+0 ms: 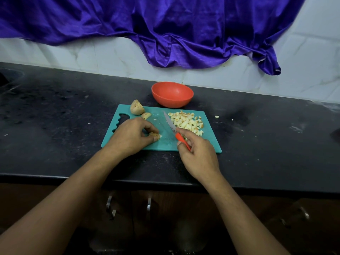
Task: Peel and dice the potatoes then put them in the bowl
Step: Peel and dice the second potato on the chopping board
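Left hand [132,137] pinches potato piece [155,134] beside knife [170,124].

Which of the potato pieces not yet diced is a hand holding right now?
The piece at mid-board, pinched by the left hand; the big chunk and small wedge lie untouched at the far left corner.

Black speckled counter [55,126] spans scene left to right, scattered pale specks on it. Far side: white tiled wall [92,54], faint grey veining. Shiny purple cloth [165,24] draped across upper wall, sagging lowest at right. Below near counter edge: dark brown cabinet doors [184,218], metal handles [149,204]. Light dim.
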A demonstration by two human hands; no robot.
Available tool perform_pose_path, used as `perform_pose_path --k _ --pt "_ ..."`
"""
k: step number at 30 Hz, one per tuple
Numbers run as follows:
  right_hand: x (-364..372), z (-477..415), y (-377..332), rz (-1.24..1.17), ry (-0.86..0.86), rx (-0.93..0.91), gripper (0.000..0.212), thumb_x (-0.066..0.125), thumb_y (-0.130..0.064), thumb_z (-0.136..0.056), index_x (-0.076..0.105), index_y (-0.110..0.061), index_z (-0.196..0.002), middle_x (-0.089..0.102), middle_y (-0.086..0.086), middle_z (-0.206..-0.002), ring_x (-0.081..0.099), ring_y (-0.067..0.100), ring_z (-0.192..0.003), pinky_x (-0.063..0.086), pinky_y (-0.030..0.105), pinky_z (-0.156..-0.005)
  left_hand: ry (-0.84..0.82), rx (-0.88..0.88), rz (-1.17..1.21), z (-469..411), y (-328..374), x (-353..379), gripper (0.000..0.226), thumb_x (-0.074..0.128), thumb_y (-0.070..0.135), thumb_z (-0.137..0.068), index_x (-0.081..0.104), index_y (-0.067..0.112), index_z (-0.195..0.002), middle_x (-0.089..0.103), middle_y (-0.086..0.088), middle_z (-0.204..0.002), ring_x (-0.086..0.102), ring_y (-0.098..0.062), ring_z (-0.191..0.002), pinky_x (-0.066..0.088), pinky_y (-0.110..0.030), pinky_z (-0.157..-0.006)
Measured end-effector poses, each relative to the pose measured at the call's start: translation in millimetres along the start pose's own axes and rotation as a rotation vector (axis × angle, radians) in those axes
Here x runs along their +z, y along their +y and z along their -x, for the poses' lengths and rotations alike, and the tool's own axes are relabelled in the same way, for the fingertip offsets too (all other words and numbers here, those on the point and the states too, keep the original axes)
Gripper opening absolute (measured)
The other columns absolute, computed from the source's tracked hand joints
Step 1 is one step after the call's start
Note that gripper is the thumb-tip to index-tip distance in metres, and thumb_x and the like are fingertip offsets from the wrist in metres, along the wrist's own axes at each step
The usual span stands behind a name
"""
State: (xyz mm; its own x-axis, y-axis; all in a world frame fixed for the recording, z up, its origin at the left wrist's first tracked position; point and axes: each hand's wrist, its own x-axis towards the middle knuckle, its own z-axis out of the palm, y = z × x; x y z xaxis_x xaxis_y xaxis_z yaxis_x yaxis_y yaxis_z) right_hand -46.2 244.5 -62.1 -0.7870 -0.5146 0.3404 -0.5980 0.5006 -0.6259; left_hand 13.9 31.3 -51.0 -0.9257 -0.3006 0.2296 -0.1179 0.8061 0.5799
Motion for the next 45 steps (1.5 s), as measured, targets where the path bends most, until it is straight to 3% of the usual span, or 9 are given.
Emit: perform_pose_path --k 11,17,22,25,27,33,38,42,45 --pt "0 2 -1 0.015 0.004 -0.009 0.043 0.06 -0.027 -0.099 0.061 -0.039 -0.14 0.053 -0.028 -0.056 0.053 0.001 -0.053 0.035 0.015 -0.047 -0.007 -0.027 0.074 -3 -6 -2 0.019 0.083 0.031 -0.084 0.078 0.037 -0.101 0.071 0.025 -0.084 0.064 0.003 -0.072 0.048 -0.02 -0.068" --pt "-1 1 -3 0.018 0.005 -0.006 0.042 0.06 -0.028 -0.099 0.06 -0.04 -0.139 0.05 -0.015 -0.056 0.054 0.003 -0.054 0.03 0.016 -0.047 -0.007 -0.044 0.117 -7 -5 -3 0.019 0.086 0.027 -0.081 0.07 0.032 -0.091 0.07 0.015 -0.088 0.062 0.0 -0.067 0.046 -0.019 -0.068" --pt "-1 1 -2 0.029 0.006 -0.011 0.044 0.06 -0.028 -0.099 0.059 -0.04 -0.141 0.048 -0.015 -0.055 0.053 0.003 -0.054 0.032 0.017 -0.046 -0.056 -0.061 0.389 -9 -5 -6 0.018 0.083 0.009 -0.083 0.073 0.021 -0.094 0.069 0.007 -0.085 0.06 0.004 -0.069 0.049 -0.017 -0.071" --pt "0 0 -1 0.037 0.009 -0.014 0.044 0.059 -0.029 -0.099 0.059 -0.04 -0.141 0.046 -0.017 -0.057 0.053 -0.001 -0.057 0.03 0.016 -0.047 -0.12 -0.09 0.602 -11 -6 -11 0.014 0.074 0.006 -0.091 0.075 0.013 -0.102 0.069 -0.012 -0.091 0.063 -0.012 -0.078 0.054 -0.027 -0.072" --pt "0 0 -1 0.032 0.009 -0.011 0.043 0.06 -0.029 -0.099 0.06 -0.04 -0.141 0.045 -0.018 -0.058 0.053 -0.001 -0.057 0.028 0.015 -0.048 -0.144 -0.09 0.634 -15 -6 -16 0.015 0.067 0.004 -0.096 0.076 0.01 -0.107 0.07 -0.019 -0.102 0.065 -0.016 -0.082 0.059 -0.025 -0.073" --pt "-1 -1 -2 0.02 0.004 0.001 0.044 0.059 -0.029 -0.099 0.059 -0.039 -0.141 0.046 -0.016 -0.055 0.053 0.001 -0.055 0.028 0.016 -0.047 -0.35 -0.015 0.478 -31 0 -30 0.024 0.058 0.002 -0.101 0.075 0.013 -0.115 0.07 0.0 -0.086 0.064 -0.008 -0.077 0.057 -0.023 -0.074" --pt "1 -1 1 0.0 0.002 0.001 0.043 0.059 -0.027 -0.098 0.06 -0.038 -0.14 0.054 -0.026 -0.057 0.05 0.005 -0.052 0.033 0.016 -0.048 -0.507 0.097 0.087 -46 7 -35 0.028 0.06 0.009 -0.101 0.078 0.03 -0.109 0.076 0.007 -0.103 0.069 -0.016 -0.096 0.056 -0.032 -0.09" --pt "0 -2 3 -0.021 -0.001 0.012 0.043 0.059 -0.026 -0.099 0.06 -0.038 -0.14 0.054 -0.028 -0.06 0.049 0.006 -0.051 0.035 0.017 -0.048 -0.374 0.15 -0.07 -52 11 -26 0.02 0.074 0.018 -0.093 0.074 0.034 -0.105 0.071 0.014 -0.1 0.063 0.001 -0.089 0.046 -0.013 -0.076" --pt "1 -2 4 -0.039 0.007 0.02 0.043 0.059 -0.026 -0.099 0.06 -0.037 -0.14 0.054 -0.025 -0.058 0.048 0.007 -0.05 0.034 0.018 -0.048 -0.158 0.165 -0.128 -48 8 -21 0.007 0.074 0.025 -0.091 0.071 0.032 -0.091 0.069 0.014 -0.088 0.062 -0.003 -0.083 0.045 -0.019 -0.068"
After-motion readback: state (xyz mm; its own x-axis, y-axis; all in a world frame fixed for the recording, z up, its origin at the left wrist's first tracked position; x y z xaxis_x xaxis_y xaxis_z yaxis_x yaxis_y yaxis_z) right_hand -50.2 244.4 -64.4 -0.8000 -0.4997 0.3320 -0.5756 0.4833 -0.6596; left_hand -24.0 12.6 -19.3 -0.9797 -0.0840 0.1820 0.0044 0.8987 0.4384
